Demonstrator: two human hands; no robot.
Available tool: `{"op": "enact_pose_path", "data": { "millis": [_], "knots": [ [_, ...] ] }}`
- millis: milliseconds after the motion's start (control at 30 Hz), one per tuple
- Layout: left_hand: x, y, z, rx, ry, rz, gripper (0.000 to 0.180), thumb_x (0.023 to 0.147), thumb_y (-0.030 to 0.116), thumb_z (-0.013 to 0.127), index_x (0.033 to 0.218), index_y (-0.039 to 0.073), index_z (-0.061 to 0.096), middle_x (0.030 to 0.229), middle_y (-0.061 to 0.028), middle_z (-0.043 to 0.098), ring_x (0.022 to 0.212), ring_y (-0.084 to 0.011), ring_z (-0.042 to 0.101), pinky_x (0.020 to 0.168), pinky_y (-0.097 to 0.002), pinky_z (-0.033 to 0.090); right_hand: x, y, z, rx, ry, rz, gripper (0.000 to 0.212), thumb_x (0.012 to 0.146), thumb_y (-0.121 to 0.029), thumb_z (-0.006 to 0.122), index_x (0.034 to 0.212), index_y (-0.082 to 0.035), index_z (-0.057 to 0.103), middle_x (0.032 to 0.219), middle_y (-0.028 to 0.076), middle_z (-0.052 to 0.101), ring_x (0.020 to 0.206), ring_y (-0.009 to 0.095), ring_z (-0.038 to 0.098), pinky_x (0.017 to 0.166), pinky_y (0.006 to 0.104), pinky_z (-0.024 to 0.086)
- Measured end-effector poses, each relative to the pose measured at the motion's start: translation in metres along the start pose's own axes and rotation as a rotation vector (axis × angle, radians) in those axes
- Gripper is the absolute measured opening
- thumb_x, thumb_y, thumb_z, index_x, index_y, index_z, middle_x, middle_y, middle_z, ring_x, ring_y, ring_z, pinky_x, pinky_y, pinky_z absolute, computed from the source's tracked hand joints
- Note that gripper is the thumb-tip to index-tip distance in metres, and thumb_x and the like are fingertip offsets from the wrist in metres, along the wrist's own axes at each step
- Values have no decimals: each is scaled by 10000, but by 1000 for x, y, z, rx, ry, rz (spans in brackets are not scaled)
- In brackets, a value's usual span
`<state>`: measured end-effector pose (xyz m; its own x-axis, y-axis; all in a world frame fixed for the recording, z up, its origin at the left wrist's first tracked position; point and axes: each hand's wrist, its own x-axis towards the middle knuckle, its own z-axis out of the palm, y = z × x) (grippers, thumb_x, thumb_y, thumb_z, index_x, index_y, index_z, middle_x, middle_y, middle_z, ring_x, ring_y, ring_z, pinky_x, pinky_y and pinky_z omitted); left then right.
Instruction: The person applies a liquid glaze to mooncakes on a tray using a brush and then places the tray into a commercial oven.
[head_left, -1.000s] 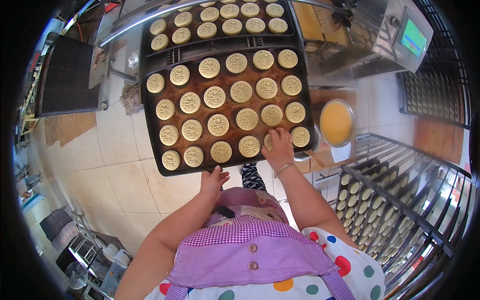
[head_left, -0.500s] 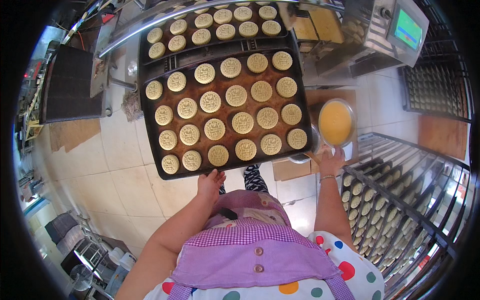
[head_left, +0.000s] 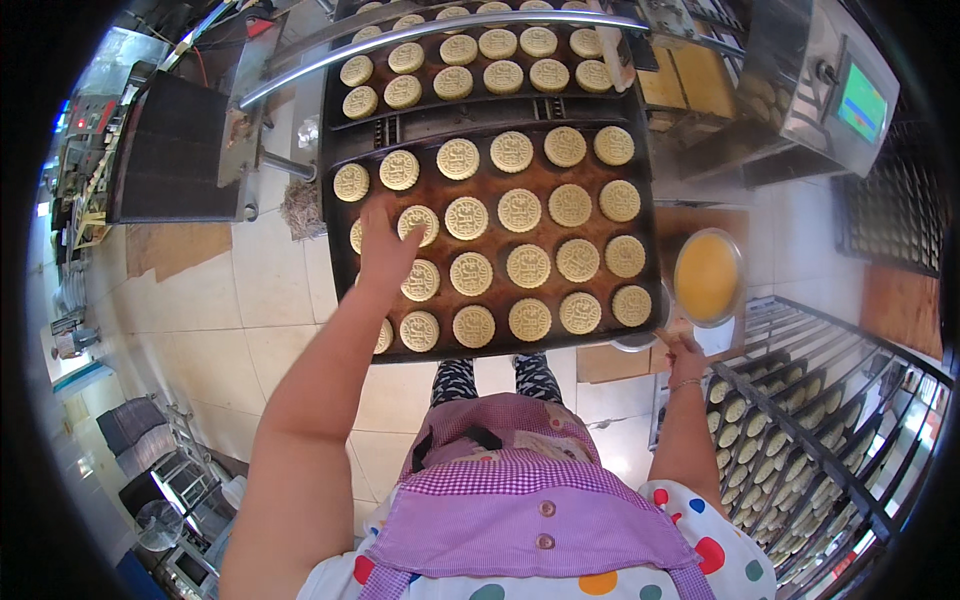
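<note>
A dark baking tray (head_left: 545, 340) holds rows of pale round mooncakes (head_left: 528, 266) with stamped tops and fluted edges. My left hand (head_left: 385, 250) reaches over the left side of this tray, thumb spread from the fingers, next to a mooncake (head_left: 418, 226) in the second row. It partly covers the leftmost cakes; I see nothing in its grip. Just off the near right corner, my right hand (head_left: 683, 358) is closed on a thin wooden handle (head_left: 663, 338), whose other end I cannot make out. Right of the tray stands a bowl of orange-yellow liquid (head_left: 708, 275).
Another tray of mooncakes (head_left: 503, 77) lies beyond, under a metal bar (head_left: 440, 38). A metal machine with a lit screen (head_left: 862, 100) stands at far right. Close on my right, a rack (head_left: 800, 440) carries trays of cakes. A dark belt (head_left: 178, 150) extends at left.
My left hand has left the tray's near edge and moved forward over the cakes. My right hand has drawn back from beside the bowl to the handle. The whole view has shifted somewhat.
</note>
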<state>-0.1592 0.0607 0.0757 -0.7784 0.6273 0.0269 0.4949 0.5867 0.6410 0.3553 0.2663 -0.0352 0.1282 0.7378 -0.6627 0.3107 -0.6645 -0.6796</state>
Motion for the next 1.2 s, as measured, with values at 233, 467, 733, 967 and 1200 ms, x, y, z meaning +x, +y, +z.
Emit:
{"op": "enact_pose_path", "data": {
  "millis": [233, 467, 733, 967, 1200],
  "knots": [
    [89, -13, 39, 221, -13, -326, 944, 646, 204, 780, 1360, -23, 205, 1409, -223, 234, 1308, -371, 251, 1081, -403, 262, -23, -33, 30, 8, 66, -203, 281, 780, -52, 652, 1045, 0, 576, 967, 69, 611, 766, 134, 585, 612, 230, 459],
    [98, -17, 49, 172, 11, -367, 852, 646, 107, 681, 1347, -17, 213, 1366, -228, 288, 1283, -381, 270, 1077, -408, 270, -45, -44, 54, 21, 163, -218, 243, 762, -20, 669, 989, -10, 583, 853, 39, 605, 708, 108, 571, 597, 218, 461],
    [87, -8, 44, 236, 71, -450, 833, 677, 266, 750, 1305, -28, 289, 1328, -216, 346, 1256, -360, 312, 1062, -415, 288, -42, -39, 55, 5, 168, -257, 215, 778, -52, 663, 973, -11, 582, 857, 59, 634, 703, 114, 593, 582, 216, 458],
    [89, -62, 7, 452, 166, 59, 522, 746, 135, 583, 1237, 59, 423, 1260, -158, 455, 1195, -348, 391, 1003, -443, 329, -35, -40, 56, 8, 170, -229, 212, 798, -80, 656, 993, -17, 598, 856, 39, 633, 717, 95, 585, 567, 210, 447],
    [110, -66, -51, 870, -407, 413, 548, 709, 84, 578, 1247, 94, 474, 1326, -44, 450, 1232, -229, 388, 1007, -388, 311, -31, -35, 55, 5, 158, -240, 214, 791, -81, 659, 991, -27, 602, 828, 26, 626, 701, 85, 573, 572, 200, 434]
  ]
}}
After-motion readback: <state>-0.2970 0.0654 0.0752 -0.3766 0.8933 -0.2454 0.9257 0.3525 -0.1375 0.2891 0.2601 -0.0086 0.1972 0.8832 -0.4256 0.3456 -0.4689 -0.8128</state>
